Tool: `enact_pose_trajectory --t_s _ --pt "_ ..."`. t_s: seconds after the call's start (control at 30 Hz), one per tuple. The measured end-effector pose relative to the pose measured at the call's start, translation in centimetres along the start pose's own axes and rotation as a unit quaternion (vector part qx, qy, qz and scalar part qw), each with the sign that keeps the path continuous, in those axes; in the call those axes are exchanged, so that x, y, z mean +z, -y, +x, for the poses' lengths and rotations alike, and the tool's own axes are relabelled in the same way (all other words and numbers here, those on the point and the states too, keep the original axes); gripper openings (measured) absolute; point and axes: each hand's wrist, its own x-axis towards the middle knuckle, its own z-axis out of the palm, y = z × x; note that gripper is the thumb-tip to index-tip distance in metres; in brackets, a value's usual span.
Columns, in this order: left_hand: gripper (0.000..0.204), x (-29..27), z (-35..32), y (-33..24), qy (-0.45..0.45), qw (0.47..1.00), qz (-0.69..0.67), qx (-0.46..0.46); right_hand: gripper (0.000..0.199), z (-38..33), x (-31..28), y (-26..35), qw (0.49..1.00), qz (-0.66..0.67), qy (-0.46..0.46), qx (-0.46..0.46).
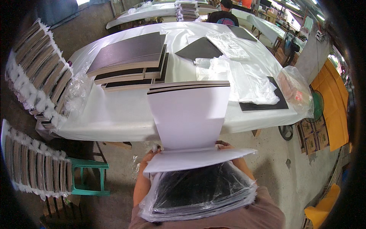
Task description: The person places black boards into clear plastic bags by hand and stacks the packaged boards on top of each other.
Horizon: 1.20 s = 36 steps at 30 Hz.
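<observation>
Left hand at the left end of the fold, right hand at the right end, the two well apart. Fingers half hidden by the white sheet — cannot tell how firm either grip is.

Between them, a white-faced board stands steeply at the near edge of the covered table, dark and pale layers showing along its top. From its foot a white flap spreads toward the body, above a stack of black boards in clear plastic at the person's lap.

Main risk, I judge: the tall board tipping. Its weight is high, the hands low; one side let go early could twist it or crease the fold. Whether it leans on the table or only passes in front is hard to say from this angle.

Second risk: the lap. Slick plastic under a loose flap may let the wrapped stack slide, and a sharp corner could tear the film.

On the table, dark boards lie unevenly piled at left — a knock could shift them. Loose plastic bags at right might snag or slip.
</observation>
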Motion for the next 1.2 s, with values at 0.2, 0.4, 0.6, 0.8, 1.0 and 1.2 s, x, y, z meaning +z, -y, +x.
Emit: enact_pose_trajectory --t_s 0.2,0.4,0.6,0.8,1.0,1.2 --pt "0.044 -0.3 0.6 3.1 0.012 1.0 0.019 0.015 0.059 2.8 -1.3 -0.5 0.926 -0.367 -0.061 0.058" --pt "0.045 -0.6 3.6 3.8 -0.03 0.962 0.256 0.093 0.071 4.8 -2.9 -2.0 0.846 -0.524 -0.092 0.033" --pt "0.044 -9.0 -1.1 -6.7 -0.374 0.657 0.627 0.187 0.069 1.4 1.1 3.8 0.642 -0.752 -0.143 0.04" --pt "0.029 -4.6 -13.3 -21.6 -0.425 0.594 0.371 0.574 0.041 -4.2 10.0 16.9 0.657 -0.697 0.162 -0.239" --pt "0.054 11.8 -15.2 -21.8 0.099 0.829 -0.035 0.55 0.04 -5.7 24.1 19.7 0.722 -0.463 0.137 -0.496" --pt "0.063 17.0 -14.5 -17.5 0.307 0.8 -0.297 0.421 0.022 -4.5 24.4 15.9 0.788 -0.313 -0.026 -0.529"
